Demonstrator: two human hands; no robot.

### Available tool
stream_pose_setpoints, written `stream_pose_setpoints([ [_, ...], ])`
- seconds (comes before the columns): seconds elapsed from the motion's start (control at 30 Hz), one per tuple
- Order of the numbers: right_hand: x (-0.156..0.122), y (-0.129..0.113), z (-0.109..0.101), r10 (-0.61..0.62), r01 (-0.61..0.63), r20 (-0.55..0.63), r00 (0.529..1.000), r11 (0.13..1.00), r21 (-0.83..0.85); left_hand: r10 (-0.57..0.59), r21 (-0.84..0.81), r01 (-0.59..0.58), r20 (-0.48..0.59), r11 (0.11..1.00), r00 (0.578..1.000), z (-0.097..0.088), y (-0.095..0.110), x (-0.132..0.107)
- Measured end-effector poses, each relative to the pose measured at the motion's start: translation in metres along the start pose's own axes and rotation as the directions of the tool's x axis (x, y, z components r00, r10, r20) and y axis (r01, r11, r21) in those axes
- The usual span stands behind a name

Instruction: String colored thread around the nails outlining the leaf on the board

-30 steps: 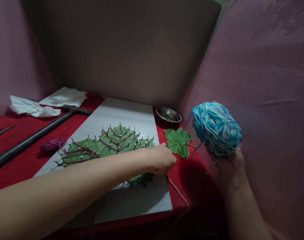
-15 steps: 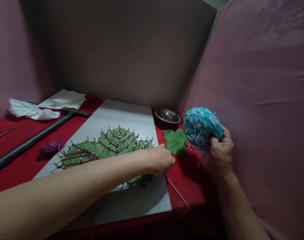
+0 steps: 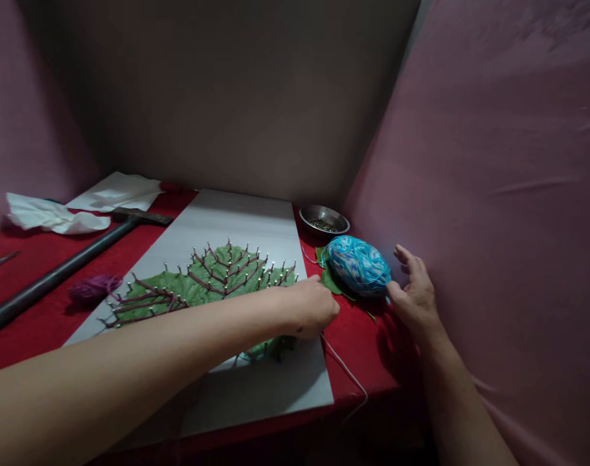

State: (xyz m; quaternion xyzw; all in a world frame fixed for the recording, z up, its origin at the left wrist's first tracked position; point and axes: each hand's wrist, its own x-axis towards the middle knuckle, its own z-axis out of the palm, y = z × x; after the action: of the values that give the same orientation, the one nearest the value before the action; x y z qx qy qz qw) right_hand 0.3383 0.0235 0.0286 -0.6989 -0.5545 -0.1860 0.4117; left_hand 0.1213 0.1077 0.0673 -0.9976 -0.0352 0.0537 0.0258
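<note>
A blue and white yarn ball (image 3: 359, 265) lies on a small green leaf (image 3: 331, 283) on the red cloth. My right hand (image 3: 414, 291) is just right of the ball, fingers spread and off it. My left hand (image 3: 310, 308) rests closed at the right edge of the white board (image 3: 246, 220), pinched on a pale strand of yarn (image 3: 346, 373) that trails off the table's front edge. On the board a large green leaf (image 3: 204, 285) is ringed with nails and laced with purple yarn.
A small metal dish (image 3: 324, 220) of nails stands behind the yarn ball. A hammer (image 3: 71, 262) lies at the left, with a purple yarn ball (image 3: 94, 286) beside it and white tissues (image 3: 56, 215) further back. Pink fabric walls close in on the right and left.
My right hand lowered the blue yarn ball from the air onto the small leaf and let go of it. My left hand stayed in place.
</note>
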Motion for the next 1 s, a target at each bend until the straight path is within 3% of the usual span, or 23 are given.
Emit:
stream_pose_setpoints([
  [0.1, -0.003, 0.002, 0.0, -0.001, 0.001, -0.004, 1.0, 0.999, 0.035, 0.003, 0.047, -0.009, 0.136, 0.999, 0.991, -0.005, 0.001, -0.001],
  [0.27, -0.001, -0.005, 0.004, -0.089, 0.09, -0.013, 0.996, 0.996, 0.008, -0.001, 0.037, -0.005, 0.15, 0.999, 0.989, -0.011, 0.003, -0.001],
  [0.5, 0.021, -0.026, 0.014, -0.212, 0.219, 0.076, 0.974, 0.97, -0.105, 0.002, 0.046, -0.009, 0.145, 0.999, 0.989, -0.008, 0.002, -0.001],
  [0.7, 0.039, -0.047, 0.037, -0.099, 0.198, 0.287, 0.953, 0.919, -0.34, 0.009, 0.047, -0.012, 0.077, 0.999, 0.997, -0.003, 0.001, -0.002],
  [0.87, 0.041, -0.038, 0.048, 0.089, 0.164, 0.428, 0.899, 0.839, -0.519, 0.018, 0.054, -0.022, 0.079, 0.998, 0.997, -0.003, 0.001, -0.002],
  [0.93, 0.04, -0.03, 0.047, 0.113, 0.152, 0.432, 0.895, 0.833, -0.532, 0.006, 0.053, -0.011, 0.096, 0.999, 0.995, -0.004, 0.001, -0.002],
  [1.0, 0.04, -0.023, 0.043, 0.095, 0.128, 0.378, 0.921, 0.842, -0.524, -0.006, 0.044, 0.001, 0.105, 0.999, 0.994, -0.006, 0.002, -0.002],
])
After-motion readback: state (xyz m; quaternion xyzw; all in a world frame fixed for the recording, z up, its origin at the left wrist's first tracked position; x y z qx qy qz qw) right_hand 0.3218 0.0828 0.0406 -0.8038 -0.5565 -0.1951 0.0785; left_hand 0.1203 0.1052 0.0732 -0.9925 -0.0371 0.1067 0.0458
